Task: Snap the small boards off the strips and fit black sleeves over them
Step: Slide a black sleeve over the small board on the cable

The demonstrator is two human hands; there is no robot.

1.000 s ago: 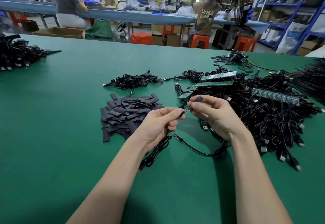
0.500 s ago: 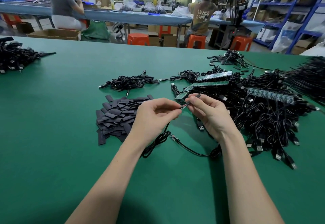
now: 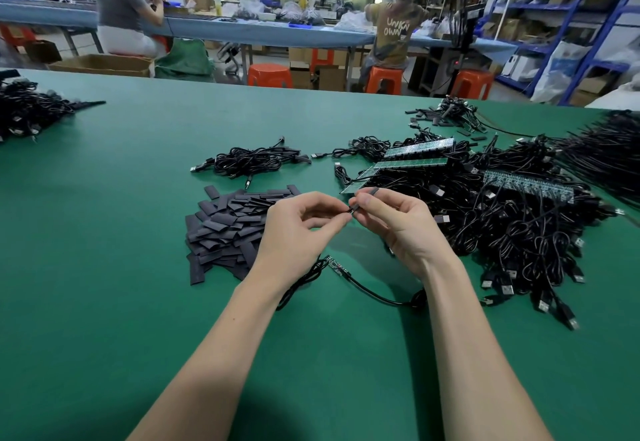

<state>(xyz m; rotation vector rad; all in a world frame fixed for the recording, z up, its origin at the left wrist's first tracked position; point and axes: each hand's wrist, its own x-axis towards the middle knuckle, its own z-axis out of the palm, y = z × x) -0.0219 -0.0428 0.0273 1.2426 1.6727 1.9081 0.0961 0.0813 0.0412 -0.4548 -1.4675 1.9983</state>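
Hands meet above the green table [image 3: 104,267], fingertips nearly touching. The right hand [image 3: 398,226] pinches a black sleeve [image 3: 372,192] between thumb and forefinger; the sleeve's far end projects beyond the fingers. The left hand [image 3: 298,229] has its fingers curled and pinches a small dark part at the sleeve's near end; whether this part is a board cannot be told. A cable [image 3: 374,293] with a bare small board [image 3: 337,267] lies on the table below the hands, running under both wrists. A pile of flat sleeves [image 3: 225,226] lies just left of the left hand. Green board strips [image 3: 412,162] rest on a large cable heap [image 3: 519,232] to the right. A smaller cable bundle [image 3: 252,161] lies beyond the sleeve pile. Another cable heap [image 3: 27,111] lies at the table's far left.
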